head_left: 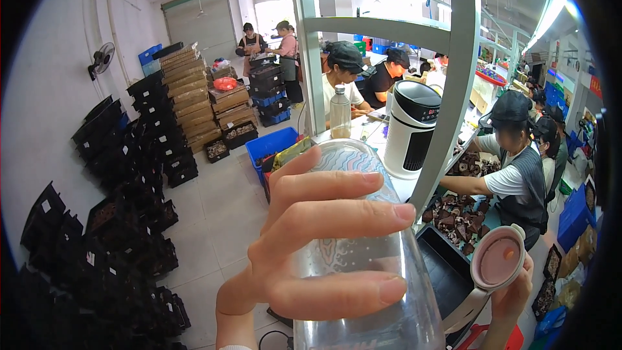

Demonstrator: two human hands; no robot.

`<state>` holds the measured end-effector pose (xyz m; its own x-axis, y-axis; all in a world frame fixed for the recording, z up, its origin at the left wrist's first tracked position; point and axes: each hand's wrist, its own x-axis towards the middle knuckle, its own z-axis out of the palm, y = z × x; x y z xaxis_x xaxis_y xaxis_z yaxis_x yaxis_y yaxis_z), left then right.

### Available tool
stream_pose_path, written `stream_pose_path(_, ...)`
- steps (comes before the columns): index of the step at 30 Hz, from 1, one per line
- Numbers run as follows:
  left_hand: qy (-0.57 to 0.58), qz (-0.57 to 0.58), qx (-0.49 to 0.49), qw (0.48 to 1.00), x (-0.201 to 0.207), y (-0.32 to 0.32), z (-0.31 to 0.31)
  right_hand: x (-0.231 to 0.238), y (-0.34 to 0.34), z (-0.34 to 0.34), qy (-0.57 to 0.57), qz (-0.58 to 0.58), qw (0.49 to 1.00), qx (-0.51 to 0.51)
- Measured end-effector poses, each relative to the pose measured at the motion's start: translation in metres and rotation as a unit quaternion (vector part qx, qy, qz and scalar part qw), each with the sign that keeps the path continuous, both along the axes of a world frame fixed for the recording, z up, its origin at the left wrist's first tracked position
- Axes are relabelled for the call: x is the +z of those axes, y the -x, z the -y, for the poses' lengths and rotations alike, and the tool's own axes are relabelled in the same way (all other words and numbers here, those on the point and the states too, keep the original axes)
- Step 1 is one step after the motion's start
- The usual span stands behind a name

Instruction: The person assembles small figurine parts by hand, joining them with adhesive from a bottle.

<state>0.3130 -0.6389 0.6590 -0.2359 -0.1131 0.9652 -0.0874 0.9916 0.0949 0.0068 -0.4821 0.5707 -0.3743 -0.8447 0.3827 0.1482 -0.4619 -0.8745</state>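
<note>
Close in front, a large clear drinking bottle [382, 256] with wavy blue and pink markings fills the lower middle, tilted so that its rounded end lies farther off. My left hand [285, 269] is wrapped round its side, the fingers spread across it. At the lower right my right hand [515, 295] holds a pale pink round lid [497, 260] with a light strap or handle [465, 314] hanging from it. Some of the right fingers are hidden behind the lid. The bottle's near end runs out of view at the bottom.
A white fan-like appliance [409, 133] and a smaller bottle [340, 113] stand on the table behind a metal post [451, 91]. A black tray [444, 272] and brown pieces [460, 220] lie right, beside a co-worker [518, 162]. Black crates [107, 220] are stacked left.
</note>
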Motion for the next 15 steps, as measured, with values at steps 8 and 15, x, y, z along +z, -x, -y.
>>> stream_pose_path(8, 0.007, 0.018, -0.009, 1.0, 0.005, -0.0027, 0.001, 0.0015, -0.0015, -0.0003, 0.004, 0.004, 1.0, -0.006)
stream_pose_path(15, 0.014, 0.011, -0.007, 1.0, 0.0034, 0.0008, 0.0042, 0.0014, -0.0042, 0.0022, -0.004, 0.011, 1.0, -0.004)
